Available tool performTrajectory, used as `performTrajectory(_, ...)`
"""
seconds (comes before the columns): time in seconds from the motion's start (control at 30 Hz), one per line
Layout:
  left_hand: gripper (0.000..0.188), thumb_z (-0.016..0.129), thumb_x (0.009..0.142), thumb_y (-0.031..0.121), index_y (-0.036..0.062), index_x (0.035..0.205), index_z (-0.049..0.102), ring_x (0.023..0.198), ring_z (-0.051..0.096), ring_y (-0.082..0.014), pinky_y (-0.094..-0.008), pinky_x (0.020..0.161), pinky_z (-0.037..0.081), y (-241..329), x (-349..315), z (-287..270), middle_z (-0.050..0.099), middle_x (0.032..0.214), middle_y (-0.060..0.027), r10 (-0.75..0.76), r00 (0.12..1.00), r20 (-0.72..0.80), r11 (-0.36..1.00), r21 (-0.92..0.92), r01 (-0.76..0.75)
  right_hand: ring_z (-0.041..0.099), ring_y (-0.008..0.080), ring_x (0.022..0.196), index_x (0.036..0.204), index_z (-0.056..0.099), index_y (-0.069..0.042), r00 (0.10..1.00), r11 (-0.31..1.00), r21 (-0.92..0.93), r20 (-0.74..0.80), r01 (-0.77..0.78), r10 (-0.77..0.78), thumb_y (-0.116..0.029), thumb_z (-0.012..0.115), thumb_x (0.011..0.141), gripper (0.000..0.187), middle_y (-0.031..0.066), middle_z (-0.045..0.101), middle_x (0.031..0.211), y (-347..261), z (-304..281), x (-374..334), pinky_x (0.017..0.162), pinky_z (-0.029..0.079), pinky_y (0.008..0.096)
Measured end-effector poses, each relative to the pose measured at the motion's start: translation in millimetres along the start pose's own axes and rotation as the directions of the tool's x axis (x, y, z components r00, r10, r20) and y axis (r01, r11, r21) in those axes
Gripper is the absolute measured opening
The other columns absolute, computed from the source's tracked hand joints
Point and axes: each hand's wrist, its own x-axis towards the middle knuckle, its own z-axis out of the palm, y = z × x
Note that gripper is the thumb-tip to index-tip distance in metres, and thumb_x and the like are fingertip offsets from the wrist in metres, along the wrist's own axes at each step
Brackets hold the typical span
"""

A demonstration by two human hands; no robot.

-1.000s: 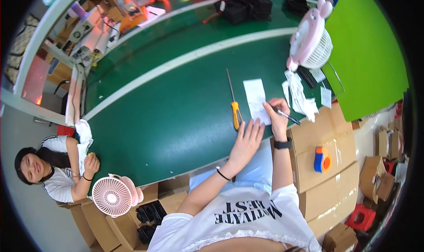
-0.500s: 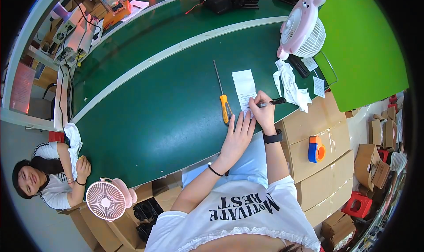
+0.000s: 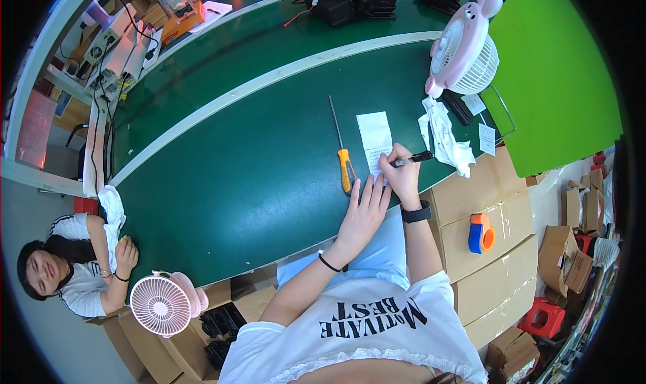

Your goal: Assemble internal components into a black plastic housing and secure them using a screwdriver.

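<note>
My right hand [image 3: 402,174] is closed around a black pen [image 3: 414,159], its tip down on a small white paper slip [image 3: 375,131] with printed lines. The slip lies on the green tabletop [image 3: 235,182] near the front edge, its far half bare. Flat beside it rests my left hand [image 3: 363,212], fingers stretched out, fingertips on or just by the slip's near end. Left of the slip lies a screwdriver [image 3: 345,168] with an orange handle and a long shaft pointing away from me. To the right is a crumpled white cloth or glove [image 3: 445,140].
A pink-and-white fan [image 3: 461,51] stands at the far right, by a green panel [image 3: 552,74]. A pink fan [image 3: 161,305] sits at the near left, close to a co-worker [image 3: 77,263]. Cardboard boxes [image 3: 481,202] bear a tape roll [image 3: 481,234]. Black parts [image 3: 350,0] lie at the back.
The whole view has shifted slightly, the table things appearing a little lower. My right hand still grips the pen at the slip; my left hand stays flat.
</note>
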Motion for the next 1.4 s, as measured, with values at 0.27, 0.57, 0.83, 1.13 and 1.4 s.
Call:
performTrajectory(0.27,0.051,0.051,0.094,0.021,0.0048,0.142,0.05,0.139,0.045,-0.0322,-0.0544,0.12,0.027,-5.0,2.4,0.1,0.047,0.149,-0.0179,0.008,1.0,-0.002,1.0,0.019,-0.008,0.048,0.0134,0.051,0.067,0.047,-0.001,1.0,1.0,-0.02,0.004,0.004,-0.004,-0.001,0.071,0.078,0.027,0.006,0.05,0.057,-1.7,2.0,5.1,0.049,0.038,0.0302)
performTrajectory(0.57,0.053,0.051,0.093,0.021,0.005,0.144,0.048,0.138,0.046,-0.0287,-0.054,0.119,0.028,3.9,-4.1,-6.0,0.048,0.147,-0.0146,0.007,1.0,0.009,1.0,0.026,-0.007,0.045,0.0148,0.049,0.066,0.045,-0.001,0.998,0.999,-0.028,-0.051,0.021,-0.022,-0.001,0.069,0.078,0.027,0.0064,0.046,0.056,-0.6,-3.4,-5.3,0.048,0.036,0.0324)
performTrajectory(0.83,0.052,0.052,0.093,0.02,0.0057,0.144,0.048,0.139,0.045,-0.0278,-0.0528,0.119,0.028,1.3,-2.1,-4.4,0.049,0.147,-0.0138,-0.006,1.0,0.001,0.999,0.036,0.006,0.045,0.013,0.05,0.065,0.045,-0.001,0.999,0.999,-0.031,-0.035,0.036,-0.037,0.001,0.068,0.08,0.028,0.0053,0.046,0.056,-0.8,-1.1,-0.1,0.048,0.034,0.031)
performTrajectory(1.13,0.052,0.053,0.092,0.021,0.0055,0.142,0.049,0.138,0.046,-0.03,-0.0552,0.118,0.028,0.5,-0.7,-0.7,0.048,0.146,-0.0154,0.003,1.0,-0.003,1.0,0.009,-0.003,0.046,0.0145,0.051,0.067,0.046,0.0,0.999,0.999,-0.042,-0.033,0.009,-0.011,0.0,0.07,0.078,0.026,0.007,0.047,0.057,1.5,-0.4,-1.5,0.049,0.038,0.0321)
performTrajectory(1.4,0.054,0.055,0.091,0.018,0.009,0.144,0.049,0.138,0.046,-0.0279,-0.0555,0.12,0.026,-0.5,2.0,-1.8,0.047,0.149,-0.0131,-0.01,1.0,0.006,1.0,0.028,0.009,0.045,0.0155,0.049,0.066,0.046,0.0,0.998,1.0,-0.019,-0.064,-0.006,0.004,-0.002,0.071,0.079,0.028,0.0072,0.047,0.056,-3.0,-1.0,3.0,0.049,0.036,0.0309)
